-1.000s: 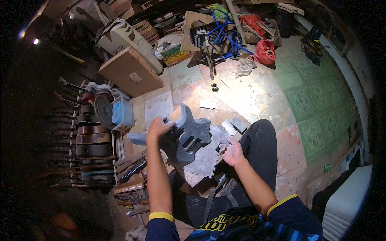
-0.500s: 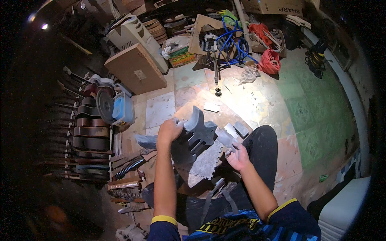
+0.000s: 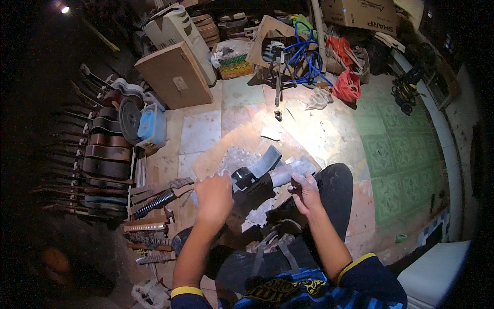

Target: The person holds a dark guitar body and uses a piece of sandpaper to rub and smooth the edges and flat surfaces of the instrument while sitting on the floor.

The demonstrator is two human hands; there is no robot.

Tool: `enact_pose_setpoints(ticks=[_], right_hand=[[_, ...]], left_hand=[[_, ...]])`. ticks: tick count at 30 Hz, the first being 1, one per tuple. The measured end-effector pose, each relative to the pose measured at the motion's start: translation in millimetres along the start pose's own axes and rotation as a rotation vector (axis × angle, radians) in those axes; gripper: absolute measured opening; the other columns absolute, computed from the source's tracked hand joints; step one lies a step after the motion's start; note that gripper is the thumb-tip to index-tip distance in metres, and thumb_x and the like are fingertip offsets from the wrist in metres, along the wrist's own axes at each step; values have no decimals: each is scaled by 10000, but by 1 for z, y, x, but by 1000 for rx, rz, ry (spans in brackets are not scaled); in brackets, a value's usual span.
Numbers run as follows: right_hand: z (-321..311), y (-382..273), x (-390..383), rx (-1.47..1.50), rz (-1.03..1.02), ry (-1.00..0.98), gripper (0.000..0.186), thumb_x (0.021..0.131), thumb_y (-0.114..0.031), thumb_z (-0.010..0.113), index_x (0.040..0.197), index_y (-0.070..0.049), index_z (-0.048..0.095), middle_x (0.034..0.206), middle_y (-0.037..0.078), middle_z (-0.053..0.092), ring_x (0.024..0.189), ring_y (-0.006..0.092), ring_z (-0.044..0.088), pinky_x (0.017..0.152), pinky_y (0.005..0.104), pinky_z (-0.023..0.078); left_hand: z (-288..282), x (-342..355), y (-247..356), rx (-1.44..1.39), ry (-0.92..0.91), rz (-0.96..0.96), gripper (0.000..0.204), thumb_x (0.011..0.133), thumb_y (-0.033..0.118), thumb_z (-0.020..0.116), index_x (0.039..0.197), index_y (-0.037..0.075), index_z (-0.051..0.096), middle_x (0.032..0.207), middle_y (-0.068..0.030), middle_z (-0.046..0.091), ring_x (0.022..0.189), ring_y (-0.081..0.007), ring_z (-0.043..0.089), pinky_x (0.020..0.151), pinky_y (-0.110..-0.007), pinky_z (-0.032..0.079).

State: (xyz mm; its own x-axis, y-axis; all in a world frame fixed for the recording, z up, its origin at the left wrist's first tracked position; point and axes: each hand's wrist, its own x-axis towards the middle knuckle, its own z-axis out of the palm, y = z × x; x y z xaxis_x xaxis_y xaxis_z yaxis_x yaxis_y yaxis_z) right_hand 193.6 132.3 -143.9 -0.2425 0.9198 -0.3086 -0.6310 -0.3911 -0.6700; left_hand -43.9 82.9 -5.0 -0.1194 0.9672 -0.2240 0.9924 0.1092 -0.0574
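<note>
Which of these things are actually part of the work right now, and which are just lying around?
In hand:
left hand
right hand
grey guitar body

Lying about:
blue hose
red bag
wooden board
row of guitars
blue container

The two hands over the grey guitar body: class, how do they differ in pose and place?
The left hand shows its back, fingers curled over the guitar body's near end; the right hand sits farther right, fingers pinching the pale edge. The left forearm is bare; so is the right. Both touch the body.
</note>
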Motion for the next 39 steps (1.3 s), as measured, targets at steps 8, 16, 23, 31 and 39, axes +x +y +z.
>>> enact_pose_setpoints(ticks=[8,16,23,31,39], right_hand=[[-6,-1,6,138,-21,10,401,851,-121,750,1207,-34,589,1071,74,672,1012,201,668,943,370,541],[-25,-6,1,-47,-90,-26,419,808,-155,680,1188,-3,596,991,74,633,974,235,659,913,459,560],[-12,-7,-20,-789,-65,-121,473,798,-79,643,1266,-52,579,1185,93,574,1119,213,557,1014,343,442],[36,-1,-29,-1221,-295,-426,540,882,12,486,1416,-20,561,1469,219,541,1371,321,526,1171,379,353],[59,-1,-58,-1381,-338,-366,650,841,62,476,1488,64,412,1541,256,438,1451,330,422,1191,349,322]], left_hand=[[-20,-48,-26,-214,208,92,300,768,134,750,1041,46,661,944,-169,698,948,-352,694,769,-466,539],[70,-29,-32,-1254,896,191,275,767,-31,749,955,43,563,870,-89,585,811,-244,627,840,-388,515],[105,-23,-7,-1763,966,354,288,844,172,731,839,100,453,725,-50,521,683,-201,545,772,-409,482],[107,-48,15,-1602,1050,414,274,870,167,705,763,90,465,652,-53,533,602,-210,553,694,-412,505],[105,-63,47,-1515,1014,346,253,875,206,693,759,83,505,668,-54,555,594,-210,545,724,-430,502]])
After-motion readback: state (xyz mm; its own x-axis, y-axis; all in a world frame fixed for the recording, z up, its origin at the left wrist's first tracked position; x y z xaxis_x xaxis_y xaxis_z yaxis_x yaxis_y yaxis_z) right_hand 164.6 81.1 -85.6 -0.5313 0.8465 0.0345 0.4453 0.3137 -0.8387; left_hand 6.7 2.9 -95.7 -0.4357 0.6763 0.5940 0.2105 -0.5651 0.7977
